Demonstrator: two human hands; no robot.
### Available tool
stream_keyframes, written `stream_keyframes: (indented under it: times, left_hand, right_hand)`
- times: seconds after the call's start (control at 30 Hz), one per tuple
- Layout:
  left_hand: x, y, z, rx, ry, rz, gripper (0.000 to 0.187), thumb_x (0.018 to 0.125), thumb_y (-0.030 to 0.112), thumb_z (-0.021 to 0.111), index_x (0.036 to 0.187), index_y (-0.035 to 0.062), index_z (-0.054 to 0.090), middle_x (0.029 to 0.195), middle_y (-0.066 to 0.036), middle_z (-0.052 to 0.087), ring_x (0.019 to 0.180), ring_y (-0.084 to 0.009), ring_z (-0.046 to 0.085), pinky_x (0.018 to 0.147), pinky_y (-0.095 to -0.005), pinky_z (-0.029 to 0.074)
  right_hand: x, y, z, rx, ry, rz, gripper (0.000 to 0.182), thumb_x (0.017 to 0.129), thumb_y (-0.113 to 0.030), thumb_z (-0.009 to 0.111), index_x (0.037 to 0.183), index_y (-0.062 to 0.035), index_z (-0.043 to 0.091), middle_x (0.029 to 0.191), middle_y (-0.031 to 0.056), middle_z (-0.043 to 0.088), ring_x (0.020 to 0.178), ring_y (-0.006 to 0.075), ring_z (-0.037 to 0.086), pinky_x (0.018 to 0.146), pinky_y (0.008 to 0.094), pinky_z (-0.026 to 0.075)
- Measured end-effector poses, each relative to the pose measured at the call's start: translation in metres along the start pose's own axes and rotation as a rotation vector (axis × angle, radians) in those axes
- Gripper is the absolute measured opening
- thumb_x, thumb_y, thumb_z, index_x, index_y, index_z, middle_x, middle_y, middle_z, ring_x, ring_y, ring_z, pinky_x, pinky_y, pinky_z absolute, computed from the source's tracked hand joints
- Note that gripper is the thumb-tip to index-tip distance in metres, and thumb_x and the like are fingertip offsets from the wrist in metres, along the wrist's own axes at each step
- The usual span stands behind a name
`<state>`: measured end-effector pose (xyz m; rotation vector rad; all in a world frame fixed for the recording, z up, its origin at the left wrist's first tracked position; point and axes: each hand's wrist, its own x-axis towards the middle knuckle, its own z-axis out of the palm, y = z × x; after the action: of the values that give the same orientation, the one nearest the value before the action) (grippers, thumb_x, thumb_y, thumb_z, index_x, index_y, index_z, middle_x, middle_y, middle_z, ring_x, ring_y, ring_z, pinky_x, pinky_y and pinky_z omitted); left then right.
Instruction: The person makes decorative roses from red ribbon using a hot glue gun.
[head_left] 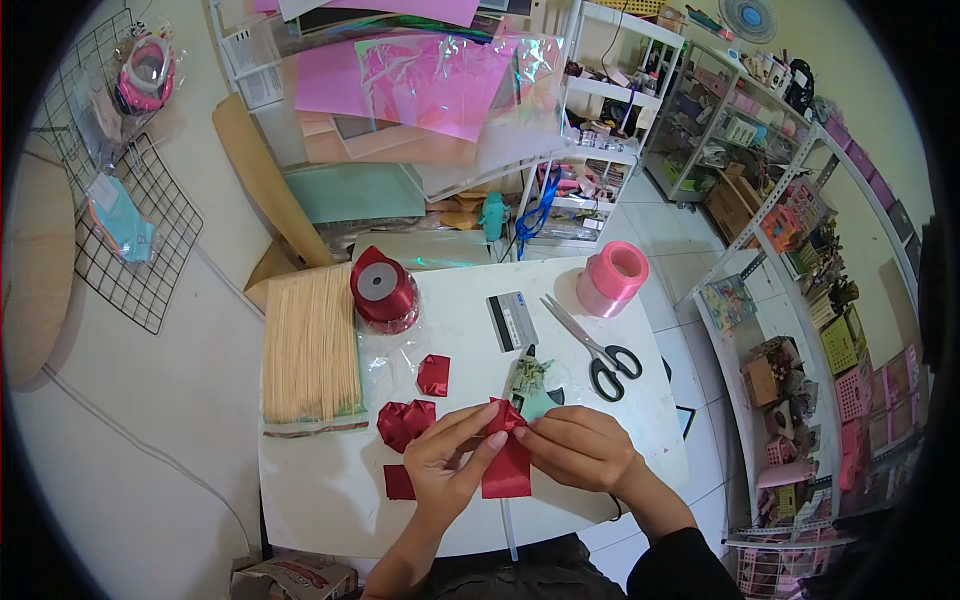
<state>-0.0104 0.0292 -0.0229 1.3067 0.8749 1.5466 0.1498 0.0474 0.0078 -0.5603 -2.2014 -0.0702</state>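
My left hand (452, 458) and my right hand (582, 450) pinch a piece of red satin ribbon (507, 476) between them, near the table's front edge. Its upper part is folded at my fingertips, while the lower part hangs flat. A pale narrow strip (509, 530) shows below it. Left of my hands lie folded red ribbon pieces (433, 375), a gathered red ribbon piece (405, 424) and a flat red ribbon piece (398, 482), partly hidden by my left hand. Just beyond my fingers is a mint-green tool with a dark tip (533, 388), probably a glue gun, partly covered.
On the white table (450, 290) are a pack of thin wooden sticks (312, 345), a red ribbon spool (384, 290), a grey card (512, 322), black-handled scissors (600, 358) and pink ribbon rolls (612, 280). Loaded shelves (790, 330) stand at the right.
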Motion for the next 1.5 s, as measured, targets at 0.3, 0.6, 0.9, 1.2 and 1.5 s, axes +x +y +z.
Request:
stream_keyframes:
  times: [0.3,0.6,0.9,1.2,1.5]
  left_hand:
    - [-0.001,0.001,0.007,0.027,0.118,0.020,0.027,0.068,-0.010,0.061,0.094,-0.0033,0.059,0.090,-0.014,0.058,0.079,-0.0146,0.057,0.068,-0.0215,0.049]
    - [-0.002,0.001,0.006,0.032,0.114,0.028,0.027,0.067,-0.011,0.060,0.093,-0.0021,0.060,0.087,-0.013,0.060,0.077,-0.0138,0.058,0.067,-0.0212,0.048]
    - [-0.002,0.000,0.004,0.132,0.029,0.060,0.025,0.069,-0.011,0.058,0.093,-0.0055,0.058,0.090,-0.013,0.057,0.078,-0.0131,0.056,0.067,-0.0207,0.047]
    - [-0.003,-0.001,0.002,0.184,0.040,0.067,0.025,0.069,-0.010,0.059,0.093,-0.0054,0.058,0.090,-0.013,0.057,0.079,-0.0136,0.056,0.068,-0.0213,0.048]
    - [0.000,0.004,-0.001,0.138,-0.041,0.027,0.038,0.063,-0.012,0.059,0.100,-0.0042,0.056,0.094,-0.011,0.055,0.073,-0.0074,0.051,0.065,-0.0179,0.046]
  right_hand:
    - [0.000,-0.007,-0.001,-0.066,-0.050,-0.027,0.030,0.052,0.001,0.059,0.082,0.0055,0.058,0.079,0.0111,0.053,0.067,0.0212,0.056,0.058,0.0275,0.049]
    - [0.009,-0.007,-0.006,0.452,0.025,0.747,0.017,0.066,-0.007,0.065,0.080,0.0010,0.059,0.073,0.0101,0.059,0.063,0.0155,0.056,0.059,0.0242,0.044]
    - [0.006,-0.004,0.005,0.633,-0.031,0.884,0.012,0.070,-0.010,0.064,0.073,0.0015,0.061,0.061,0.0073,0.056,0.055,0.0113,0.051,0.053,0.0216,0.041]
    - [0.005,-0.006,0.010,0.661,0.016,0.904,0.012,0.071,-0.009,0.063,0.075,0.0024,0.060,0.062,0.0064,0.057,0.057,0.0100,0.052,0.054,0.0211,0.042]
    - [0.005,-0.004,0.008,0.636,0.004,0.919,0.012,0.072,-0.008,0.062,0.075,0.0029,0.059,0.065,0.0067,0.057,0.058,0.0092,0.051,0.055,0.0211,0.043]
